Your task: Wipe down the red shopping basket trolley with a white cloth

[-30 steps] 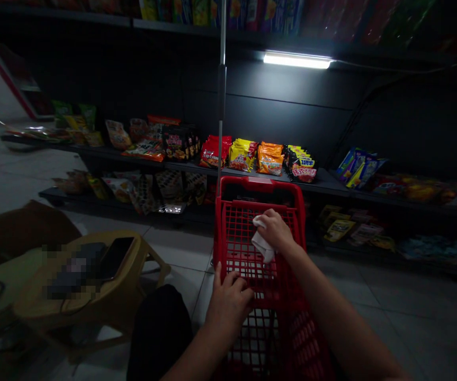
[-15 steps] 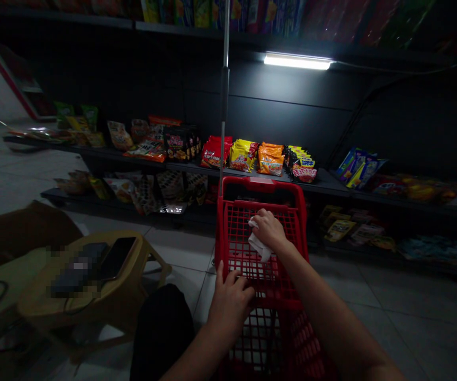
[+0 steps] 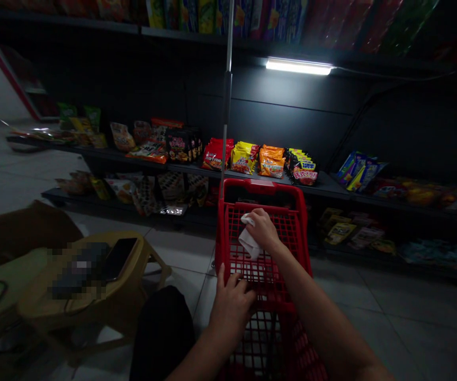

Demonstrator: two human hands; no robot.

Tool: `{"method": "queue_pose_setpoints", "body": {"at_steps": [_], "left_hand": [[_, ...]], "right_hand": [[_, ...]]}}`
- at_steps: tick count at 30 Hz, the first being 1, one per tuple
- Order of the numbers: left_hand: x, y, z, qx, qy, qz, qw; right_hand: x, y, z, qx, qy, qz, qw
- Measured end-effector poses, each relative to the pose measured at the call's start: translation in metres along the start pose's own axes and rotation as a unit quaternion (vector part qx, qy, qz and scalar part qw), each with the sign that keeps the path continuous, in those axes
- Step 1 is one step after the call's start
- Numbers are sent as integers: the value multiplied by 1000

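Note:
A red plastic shopping cart [image 3: 303, 241] with grid walls stands in front of me. My right hand [image 3: 263, 230] is closed around a white cloth [image 3: 249, 243] and presses it against the cart's upper grid panel. Part of the cloth hangs out to the left of the fingers. My left hand [image 3: 233, 304] is nearer to me, its fingers bent over the left side of the cart's middle rim and gripping it. The palm hides part of that rim.
Shelves [image 3: 327, 182] with bagged snacks run behind the cart, lit by a tube light [image 3: 299, 66]. A thin metal pole [image 3: 227, 95] rises at the cart's left. On the left, a yellowish stool [image 3: 133, 264] bears a phone [image 3: 120, 258] and a blurred dark object.
My right hand has slid a little left across the grid panel with the white cloth. My left hand stays on the rim, almost unmoved.

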State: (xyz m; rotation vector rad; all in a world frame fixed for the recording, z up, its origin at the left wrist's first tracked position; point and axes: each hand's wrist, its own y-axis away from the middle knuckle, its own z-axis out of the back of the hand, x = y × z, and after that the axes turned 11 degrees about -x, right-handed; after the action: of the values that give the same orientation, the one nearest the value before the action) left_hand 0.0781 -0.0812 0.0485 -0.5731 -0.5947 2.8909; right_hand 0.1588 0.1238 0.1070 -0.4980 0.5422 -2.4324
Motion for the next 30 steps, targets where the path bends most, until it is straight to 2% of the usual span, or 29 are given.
{"method": "queue_pose_setpoints", "body": {"at_steps": [4,9,11,14,18,21,24,30], "left_hand": [[-1,-1,1,4,-11,-1,1000],[-1,1,0,-2,7,0,1000],[0,1,-1,-6,14,-1,1000],[-1,0,0,-7,17,4,1000],[-3,0,3,-8,36,10,999],[-3,-1,5,-1,33,11,999],[-3,-3,6,0,17,10,1000],[-1,-1,1,-8,1,5,1000]], "right_hand": [[7,1,-3,12,26,54,998],[12,-7,-6,10,-13,-2,1000],[15,-7,-8,0,-25,10,1000],[23,-6,-9,6,15,49,999],[34,-11,-11,28,29,23,999],[41,-12,-13,20,16,16,1000],[47,-2,-13,9,25,31,999],[43,32,-1,50,-4,113,992]]}}
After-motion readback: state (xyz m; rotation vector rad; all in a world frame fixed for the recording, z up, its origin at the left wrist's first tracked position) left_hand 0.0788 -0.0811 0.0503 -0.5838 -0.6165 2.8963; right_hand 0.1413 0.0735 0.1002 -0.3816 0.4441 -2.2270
